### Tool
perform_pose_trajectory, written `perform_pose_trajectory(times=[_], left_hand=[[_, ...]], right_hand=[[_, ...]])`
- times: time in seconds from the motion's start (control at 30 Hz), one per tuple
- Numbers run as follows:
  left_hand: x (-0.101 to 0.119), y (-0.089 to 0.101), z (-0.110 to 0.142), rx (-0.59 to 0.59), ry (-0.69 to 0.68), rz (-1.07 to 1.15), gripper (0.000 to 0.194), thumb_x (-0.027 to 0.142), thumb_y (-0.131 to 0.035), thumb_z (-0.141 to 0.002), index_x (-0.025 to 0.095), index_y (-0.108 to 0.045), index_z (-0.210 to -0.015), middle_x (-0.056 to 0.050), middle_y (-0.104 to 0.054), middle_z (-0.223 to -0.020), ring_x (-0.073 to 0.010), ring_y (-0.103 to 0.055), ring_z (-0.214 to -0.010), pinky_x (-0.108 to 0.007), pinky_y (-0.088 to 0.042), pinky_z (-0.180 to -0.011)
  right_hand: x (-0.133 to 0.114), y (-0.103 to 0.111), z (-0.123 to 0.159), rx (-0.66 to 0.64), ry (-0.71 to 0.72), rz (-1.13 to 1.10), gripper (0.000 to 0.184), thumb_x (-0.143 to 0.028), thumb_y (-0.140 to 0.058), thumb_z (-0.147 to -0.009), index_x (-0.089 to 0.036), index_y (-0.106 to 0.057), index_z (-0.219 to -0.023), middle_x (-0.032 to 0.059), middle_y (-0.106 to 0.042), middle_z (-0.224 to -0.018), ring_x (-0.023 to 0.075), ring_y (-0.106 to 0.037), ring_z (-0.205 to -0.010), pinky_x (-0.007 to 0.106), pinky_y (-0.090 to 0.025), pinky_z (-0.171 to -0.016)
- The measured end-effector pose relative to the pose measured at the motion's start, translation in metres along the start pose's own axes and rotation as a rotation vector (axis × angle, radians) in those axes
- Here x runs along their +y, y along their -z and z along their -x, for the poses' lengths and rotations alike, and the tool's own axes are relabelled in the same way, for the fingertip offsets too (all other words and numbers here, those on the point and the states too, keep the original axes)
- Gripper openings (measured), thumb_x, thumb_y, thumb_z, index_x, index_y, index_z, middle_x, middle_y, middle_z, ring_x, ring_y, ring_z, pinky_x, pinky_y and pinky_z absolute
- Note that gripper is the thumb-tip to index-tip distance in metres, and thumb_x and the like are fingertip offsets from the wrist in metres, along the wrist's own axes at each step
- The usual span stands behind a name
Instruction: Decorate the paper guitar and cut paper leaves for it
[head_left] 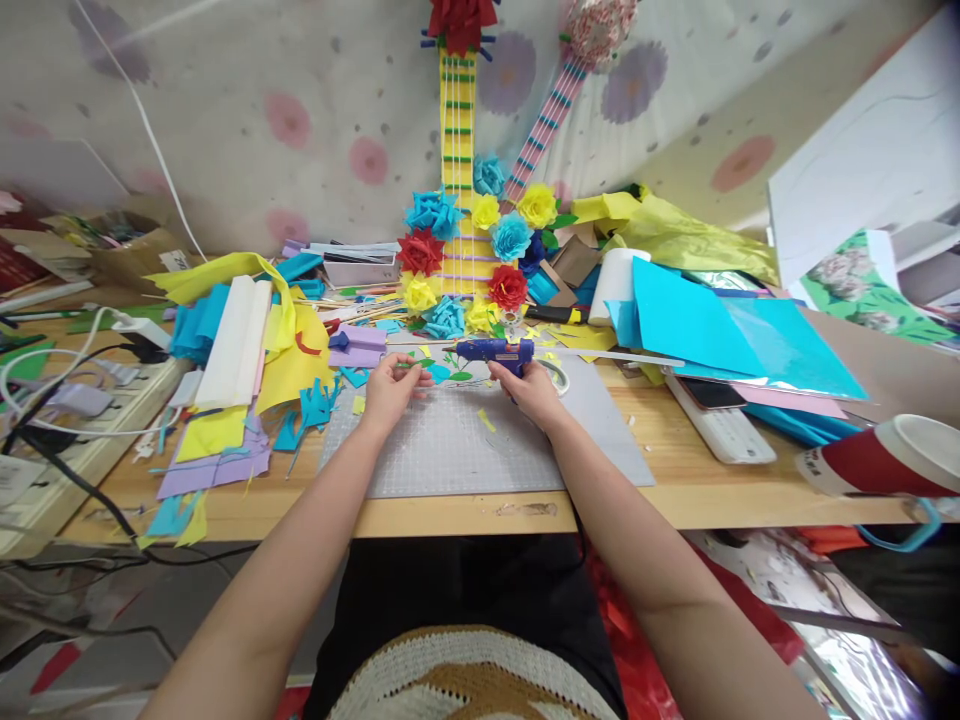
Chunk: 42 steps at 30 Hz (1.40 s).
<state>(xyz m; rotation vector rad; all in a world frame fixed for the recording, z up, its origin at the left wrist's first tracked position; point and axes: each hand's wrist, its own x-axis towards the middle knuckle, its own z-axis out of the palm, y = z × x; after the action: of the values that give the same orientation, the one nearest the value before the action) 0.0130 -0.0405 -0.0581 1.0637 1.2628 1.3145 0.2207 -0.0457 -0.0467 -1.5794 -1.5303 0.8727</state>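
My right hand (534, 390) is wrapped round the handle of a blue hot glue gun (491, 351), whose nozzle points left. A long white glue stick (600, 354) sticks out of its back end. To the left of the nozzle, my left hand (391, 392) pinches a small green paper leaf (417, 364) between thumb and fingers. Both hands are just over a grey cutting mat (442, 465). More green leaves (459, 376) and yellow scraps lie on the mat between them. Behind stands a yellow paper guitar (459, 180) decorated with red, blue and yellow paper flowers.
Coloured crepe paper (232, 345) and scraps lie at the left, near a power strip (97, 440) with cables. Blue sheets (697, 320), a phone (709, 393) and a red and white cup (885, 455) are at the right. A pink paper guitar neck (546, 130) leans behind.
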Motion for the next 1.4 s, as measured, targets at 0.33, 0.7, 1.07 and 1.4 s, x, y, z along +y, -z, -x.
perform_pose_trajectory(times=[0.33, 0.7, 1.07, 1.4], left_hand=[[-0.008, 0.003, -0.002, 0.003, -0.083, -0.112, 0.024, 0.032, -0.065, -0.064, 0.018, -0.053, -0.08, -0.002, -0.064, -0.069, -0.0204, -0.067, -0.073, -0.021, -0.049, -0.045], [-0.01, 0.001, -0.004, 0.028, -0.027, -0.147, 0.02, 0.03, -0.064, -0.065, 0.016, -0.057, -0.078, -0.004, -0.066, -0.07, -0.0221, -0.067, -0.071, -0.024, -0.05, -0.044], [-0.011, 0.001, -0.005, 0.026, -0.015, -0.139, 0.02, 0.03, -0.065, -0.064, 0.016, -0.058, -0.077, -0.004, -0.067, -0.069, -0.0225, -0.067, -0.071, -0.024, -0.051, -0.045], [-0.014, 0.003, -0.007, 0.021, -0.026, -0.118, 0.023, 0.032, -0.066, -0.062, 0.016, -0.058, -0.076, -0.004, -0.065, -0.067, -0.0223, -0.067, -0.07, -0.023, -0.05, -0.044]], right_hand=[[0.0, 0.001, 0.002, -0.028, 0.111, 0.092, 0.044, -0.059, -0.053, -0.068, -0.018, -0.064, -0.075, 0.0016, -0.057, -0.056, 0.0172, -0.054, -0.061, 0.026, -0.039, -0.057], [0.01, -0.008, -0.003, -0.044, 0.246, 0.138, 0.042, -0.052, -0.056, -0.073, -0.018, -0.064, -0.097, 0.0069, -0.067, -0.092, 0.022, -0.061, -0.085, 0.032, -0.044, -0.077], [0.01, -0.01, -0.004, -0.03, 0.302, 0.228, 0.037, -0.049, -0.056, -0.074, -0.02, -0.063, -0.097, 0.0081, -0.067, -0.09, 0.0222, -0.061, -0.083, 0.033, -0.044, -0.074], [0.013, -0.01, -0.005, -0.035, 0.317, 0.243, 0.037, -0.05, -0.055, -0.075, -0.02, -0.063, -0.096, 0.0084, -0.066, -0.092, 0.0221, -0.06, -0.085, 0.032, -0.044, -0.074]])
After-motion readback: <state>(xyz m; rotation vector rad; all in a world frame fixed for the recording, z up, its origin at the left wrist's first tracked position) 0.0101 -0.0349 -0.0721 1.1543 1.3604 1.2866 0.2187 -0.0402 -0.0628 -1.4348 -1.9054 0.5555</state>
